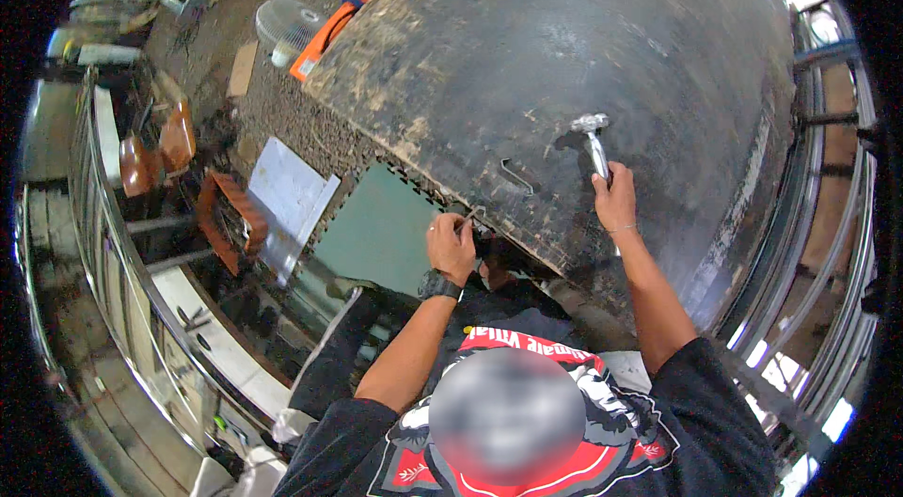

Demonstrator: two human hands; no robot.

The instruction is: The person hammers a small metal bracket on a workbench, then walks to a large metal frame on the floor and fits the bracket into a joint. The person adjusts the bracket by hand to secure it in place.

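A thin metal piece, its shape partly hidden, is pinched by the left hand, whose thumb and fingers are closed on it at the near edge of a dark, scuffed worktable. A dark wristwatch is worn just behind these fingers. Just ahead and to their right, a bent metal rod is laid on the tabletop. Farther right, the handle of a silver hammer is clasped by the right hand, the fingers wrapped around it; the head is held beyond them over the tabletop, and whether it touches cannot be told. To the left of the left fingers, a green mat with toothed edges is spread beside the worktable, and beyond it are seen a pale flat sheet and a reddish-brown frame. Farthest ahead and left of those fingers, an orange slotted bar and a white fan are placed near the worktable's far-left corner.
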